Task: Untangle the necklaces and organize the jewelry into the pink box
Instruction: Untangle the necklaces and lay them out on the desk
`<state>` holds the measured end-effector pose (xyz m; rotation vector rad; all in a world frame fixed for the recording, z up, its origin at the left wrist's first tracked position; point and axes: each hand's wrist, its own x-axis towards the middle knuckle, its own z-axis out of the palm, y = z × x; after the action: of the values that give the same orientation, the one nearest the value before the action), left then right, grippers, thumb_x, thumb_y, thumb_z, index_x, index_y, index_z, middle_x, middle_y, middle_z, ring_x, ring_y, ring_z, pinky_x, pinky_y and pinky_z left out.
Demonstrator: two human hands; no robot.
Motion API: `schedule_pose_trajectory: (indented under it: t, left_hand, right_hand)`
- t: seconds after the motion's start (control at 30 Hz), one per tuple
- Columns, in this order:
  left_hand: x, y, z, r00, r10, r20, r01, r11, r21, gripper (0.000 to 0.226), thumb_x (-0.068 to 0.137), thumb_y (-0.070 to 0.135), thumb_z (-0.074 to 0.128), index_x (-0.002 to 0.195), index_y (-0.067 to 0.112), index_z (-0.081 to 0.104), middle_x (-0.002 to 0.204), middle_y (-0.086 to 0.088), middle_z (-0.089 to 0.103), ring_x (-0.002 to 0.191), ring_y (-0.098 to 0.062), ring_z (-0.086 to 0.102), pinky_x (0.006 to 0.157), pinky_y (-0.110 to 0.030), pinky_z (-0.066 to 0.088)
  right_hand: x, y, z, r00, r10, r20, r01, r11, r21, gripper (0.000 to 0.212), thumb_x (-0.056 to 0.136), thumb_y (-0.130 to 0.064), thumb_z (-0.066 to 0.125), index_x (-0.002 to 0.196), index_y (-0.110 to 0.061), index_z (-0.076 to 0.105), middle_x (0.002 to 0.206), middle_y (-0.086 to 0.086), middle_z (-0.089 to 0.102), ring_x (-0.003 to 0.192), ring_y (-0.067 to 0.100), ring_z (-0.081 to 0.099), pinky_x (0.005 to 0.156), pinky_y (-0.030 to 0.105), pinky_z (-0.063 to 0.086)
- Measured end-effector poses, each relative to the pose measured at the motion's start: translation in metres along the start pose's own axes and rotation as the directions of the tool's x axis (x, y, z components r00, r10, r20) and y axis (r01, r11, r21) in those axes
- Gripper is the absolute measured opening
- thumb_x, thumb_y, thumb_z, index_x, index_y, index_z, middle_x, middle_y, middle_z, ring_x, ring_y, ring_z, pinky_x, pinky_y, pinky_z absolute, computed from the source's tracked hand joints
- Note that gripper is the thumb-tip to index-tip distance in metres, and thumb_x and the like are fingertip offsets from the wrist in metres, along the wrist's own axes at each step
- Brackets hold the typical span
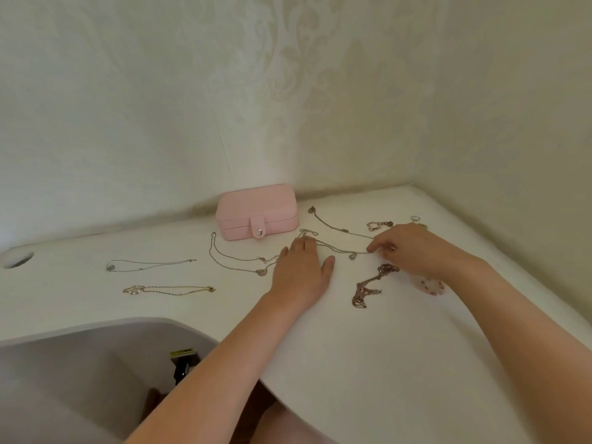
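The pink box (256,213) stands closed at the back of the white table (368,363), its snap tab facing me. My left hand (301,270) lies flat with straight fingers, fingertips pressing one end of a thin silver chain (336,249). My right hand (413,248) pinches the other end of that chain, which is stretched between both hands with a small pendant hanging mid-way. A tangled clump of chains (368,286) lies just in front of my right hand. Another thin necklace (333,224) lies behind the hands.
Laid out on the left are a looped silver necklace (237,259), a thin silver chain (147,265) and a gold chain (166,289). A bracelet (379,224) and a ring (415,218) sit at the back right. A pale pink item (429,285) lies under my right wrist. Walls close in behind and right.
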<state>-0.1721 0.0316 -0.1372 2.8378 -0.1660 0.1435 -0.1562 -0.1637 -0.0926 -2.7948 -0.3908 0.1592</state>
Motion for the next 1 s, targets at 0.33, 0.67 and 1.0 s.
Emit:
schedule_pose_trajectory:
  t: [0.33,0.67,1.0]
  left_hand:
    - [-0.020,0.008,-0.001,0.977,0.213,0.026,-0.213,0.977,-0.031,0.060,0.099,0.045,0.033,0.151,0.019,0.017,0.159,0.000,0.009,0.146,-0.015,0.006,0.115,-0.026,0.006]
    - [-0.037,0.005,0.005,0.979,0.143,-0.146,-0.145,0.989,-0.003,0.047,0.096,0.046,0.039,0.135,0.019,0.040,0.124,0.000,0.043,0.114,-0.018,0.046,0.085,-0.029,0.041]
    - [-0.049,-0.015,0.003,0.941,0.012,-0.338,0.013,0.997,0.070,0.029,0.095,0.030,0.045,0.114,0.012,0.058,0.115,-0.004,0.053,0.110,-0.021,0.048,0.083,-0.026,0.038]
  right_hand:
    - [0.000,0.002,0.006,0.995,0.041,0.094,-0.036,0.998,-0.054,0.053,0.095,-0.002,0.036,0.133,-0.036,0.051,0.140,0.005,0.045,0.125,0.020,0.044,0.082,0.021,0.033]
    - [-0.001,0.000,0.004,0.997,0.006,0.081,0.000,0.997,-0.075,0.058,0.090,0.005,0.034,0.126,-0.033,0.059,0.140,0.001,0.049,0.122,0.019,0.049,0.097,0.027,0.043]
    - [-0.021,-0.028,0.007,0.936,-0.226,0.271,0.242,0.970,-0.029,0.061,0.090,0.001,0.033,0.134,-0.039,0.049,0.151,-0.012,0.032,0.139,0.012,0.029,0.112,0.028,0.026]
